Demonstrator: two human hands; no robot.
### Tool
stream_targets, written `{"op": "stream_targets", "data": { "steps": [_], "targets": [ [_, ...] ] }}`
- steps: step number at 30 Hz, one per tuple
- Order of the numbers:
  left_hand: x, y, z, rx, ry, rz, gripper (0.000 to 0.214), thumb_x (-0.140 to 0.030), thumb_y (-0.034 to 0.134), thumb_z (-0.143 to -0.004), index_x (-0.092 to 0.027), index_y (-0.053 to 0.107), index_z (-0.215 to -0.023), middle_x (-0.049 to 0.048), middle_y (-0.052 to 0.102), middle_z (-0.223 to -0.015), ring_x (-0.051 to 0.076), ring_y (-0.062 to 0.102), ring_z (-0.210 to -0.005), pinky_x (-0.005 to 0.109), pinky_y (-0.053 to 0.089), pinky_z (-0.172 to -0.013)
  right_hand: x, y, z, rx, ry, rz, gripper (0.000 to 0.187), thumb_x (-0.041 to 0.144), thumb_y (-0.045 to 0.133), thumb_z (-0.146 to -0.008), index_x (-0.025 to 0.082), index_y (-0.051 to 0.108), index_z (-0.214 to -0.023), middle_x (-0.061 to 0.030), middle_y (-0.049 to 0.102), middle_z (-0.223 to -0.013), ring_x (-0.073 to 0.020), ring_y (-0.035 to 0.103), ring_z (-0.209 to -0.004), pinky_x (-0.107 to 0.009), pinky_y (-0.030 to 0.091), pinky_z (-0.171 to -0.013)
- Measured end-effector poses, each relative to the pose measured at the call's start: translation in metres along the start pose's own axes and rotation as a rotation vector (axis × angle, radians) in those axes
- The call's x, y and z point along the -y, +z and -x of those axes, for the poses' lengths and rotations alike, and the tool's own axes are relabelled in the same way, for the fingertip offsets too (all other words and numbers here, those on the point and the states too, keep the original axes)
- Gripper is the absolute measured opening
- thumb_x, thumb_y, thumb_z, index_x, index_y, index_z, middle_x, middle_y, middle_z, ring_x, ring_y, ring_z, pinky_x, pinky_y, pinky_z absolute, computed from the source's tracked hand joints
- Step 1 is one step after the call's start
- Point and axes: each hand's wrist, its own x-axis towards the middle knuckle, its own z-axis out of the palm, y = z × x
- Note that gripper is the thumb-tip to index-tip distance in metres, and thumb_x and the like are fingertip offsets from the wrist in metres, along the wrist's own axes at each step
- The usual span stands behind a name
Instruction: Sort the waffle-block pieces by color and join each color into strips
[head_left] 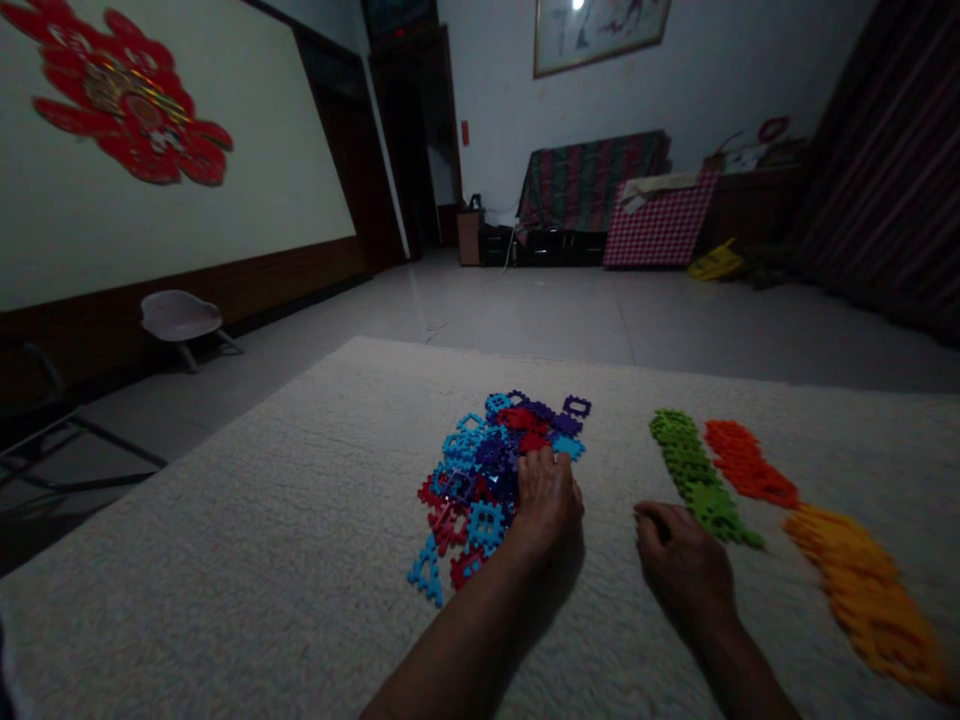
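Left hand: laid at the right side of the mixed pile, back upward.
Left fingers: close together, bent down onto blue, purple and red pieces; cannot tell whether pinching one.
Mixed pile: under the left fingertips, spreading mostly leftward from them, both beyond and nearer.
Light blue triangle: left of the left fingers and nearer than them.
Purple square frame: beyond the left fingertips, slightly right.
Right hand: well apart from the pile.
Right fingers: loosely curled toward the thumb; cannot tell whether holding a piece.
Green row: just right of the right fingers, running on beyond them.
Red-orange row: past the green, right of the same fingers.
Yellow-orange row: farthest right of them, slanting nearer.
Cream cloth: beneath all these fingers and pieces.
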Motion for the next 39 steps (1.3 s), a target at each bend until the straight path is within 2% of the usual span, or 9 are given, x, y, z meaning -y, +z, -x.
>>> {"op": "stream_targets", "data": {
  "steps": [3,8,12,15,19,23,28,32,39],
  "targets": [
    [0.003,-0.005,-0.004,0.015,0.001,-0.007,0.032,-0.012,0.051,-0.083,-0.022,0.066,-0.109,0.0141,0.063,-0.116,0.031,0.052,-0.115,0.048,0.039,-0.105,0.0,0.0,0.0,-0.003,-0.007,-0.002,0.027,0.031,0.045,-0.083,0.021,0.07,-0.087,-0.0077,0.073,-0.092,-0.0215,0.067,-0.078,-0.032,0.049,-0.071],
    [0.006,-0.018,-0.018,0.14,0.037,-0.061,0.031,-0.012,0.051,-0.082,-0.019,0.068,-0.107,0.0131,0.066,-0.11,0.028,0.057,-0.108,0.04,0.045,-0.099,0.002,0.0,0.0,0.0,0.001,-0.017,0.027,0.031,0.045,-0.084,0.021,0.07,-0.087,-0.0074,0.073,-0.091,-0.0212,0.068,-0.079,-0.032,0.049,-0.073],
    [0.012,-0.033,-0.032,0.131,0.029,-0.1,0.031,-0.015,0.049,-0.086,-0.019,0.069,-0.109,0.011,0.069,-0.111,0.024,0.06,-0.108,0.036,0.045,-0.098,0.004,0.0,0.001,0.016,0.028,-0.014,0.027,0.03,0.045,-0.085,0.021,0.07,-0.088,-0.0073,0.072,-0.093,-0.0213,0.067,-0.08,-0.033,0.048,-0.073],
    [0.023,-0.044,-0.053,0.134,-0.018,-0.135,0.034,-0.014,0.047,-0.086,-0.019,0.069,-0.111,0.0096,0.071,-0.112,0.022,0.062,-0.109,0.033,0.045,-0.098,0.005,0.0,0.001,0.03,0.035,-0.027,0.027,0.029,0.044,-0.086,0.021,0.069,-0.088,-0.0077,0.071,-0.092,-0.0215,0.067,-0.081,-0.033,0.047,-0.073],
    [0.036,-0.05,-0.091,0.242,-0.096,-0.257,0.033,-0.015,0.05,-0.084,-0.016,0.07,-0.111,0.0141,0.07,-0.115,0.025,0.064,-0.109,0.031,0.046,-0.093,0.005,0.001,0.001,0.045,0.066,-0.043,0.026,0.028,0.044,-0.086,0.021,0.069,-0.088,-0.0071,0.071,-0.093,-0.0212,0.066,-0.082,-0.033,0.046,-0.073],
    [0.037,-0.043,-0.115,0.321,-0.122,-0.338,0.041,-0.039,0.059,-0.084,-0.016,0.065,-0.118,0.0158,0.066,-0.124,0.028,0.06,-0.116,0.033,0.045,-0.096,0.007,0.001,0.001,0.062,0.1,-0.048,0.026,0.027,0.044,-0.086,0.021,0.069,-0.09,-0.0063,0.07,-0.095,-0.0207,0.065,-0.083,-0.032,0.045,-0.073],
    [0.034,-0.021,-0.116,0.294,-0.228,-0.371,0.065,-0.058,0.062,-0.078,-0.021,0.054,-0.131,0.015,0.056,-0.138,0.032,0.049,-0.13,0.04,0.038,-0.105,0.011,-0.001,0.001,0.072,0.117,-0.053,0.027,0.027,0.043,-0.087,0.02,0.069,-0.091,-0.0065,0.07,-0.095,-0.0197,0.065,-0.083,-0.031,0.044,-0.073],
    [0.037,-0.008,-0.112,0.243,-0.277,-0.34,0.074,-0.06,0.062,-0.078,-0.02,0.045,-0.137,0.0169,0.048,-0.145,0.036,0.041,-0.135,0.049,0.034,-0.108,0.013,-0.002,0.001,0.079,0.128,-0.053,0.027,0.026,0.043,-0.087,0.02,0.069,-0.089,-0.0063,0.07,-0.095,-0.0196,0.064,-0.083,-0.031,0.044,-0.072],
    [0.035,-0.009,-0.107,0.214,-0.266,-0.287,0.057,-0.043,0.061,-0.082,-0.017,0.048,-0.131,0.0171,0.053,-0.138,0.035,0.045,-0.131,0.05,0.036,-0.105,0.01,0.0,0.002,0.086,0.122,-0.027,0.026,0.027,0.043,-0.087,0.021,0.068,-0.092,-0.0058,0.069,-0.096,-0.0207,0.064,-0.085,-0.032,0.044,-0.074]
  ]
}}
